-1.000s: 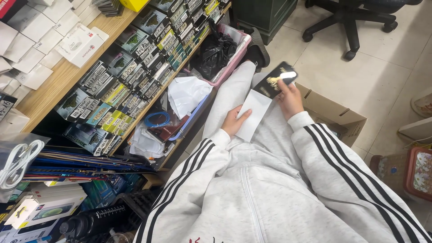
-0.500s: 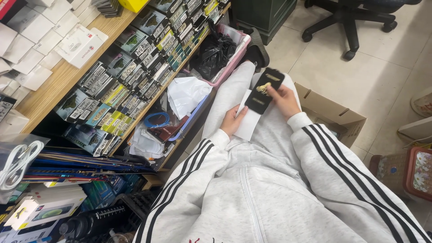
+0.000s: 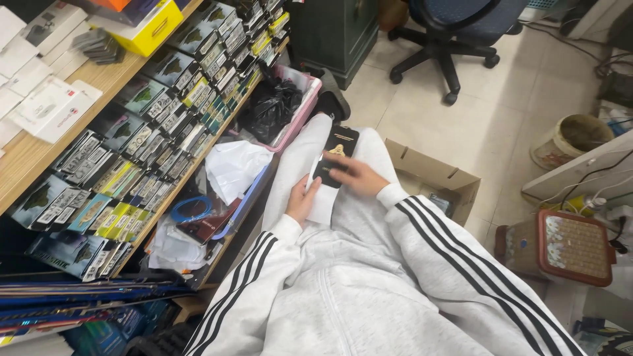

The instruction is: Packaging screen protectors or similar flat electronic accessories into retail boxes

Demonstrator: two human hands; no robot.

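I sit with grey trousers and a grey jacket with black stripes on the sleeves. My left hand point(image 3: 302, 198) holds a white flat envelope point(image 3: 323, 206) on my lap. My right hand point(image 3: 355, 175) grips a flat black package point(image 3: 336, 155) with a gold emblem, lying over the top of the white envelope on my thighs. Fingers of the right hand cover the package's lower part.
A wooden shelf point(image 3: 30, 158) at left carries rows of small boxed goods point(image 3: 151, 138). A pink bin with black items point(image 3: 280, 105) and white plastic bags point(image 3: 231, 168) stand beside my leg. An open cardboard box point(image 3: 432, 178) sits at right, an office chair point(image 3: 455, 39) beyond.
My right hand brought the black package down from the raised position near my knees onto the white envelope at my lap. The left hand stayed on the envelope.
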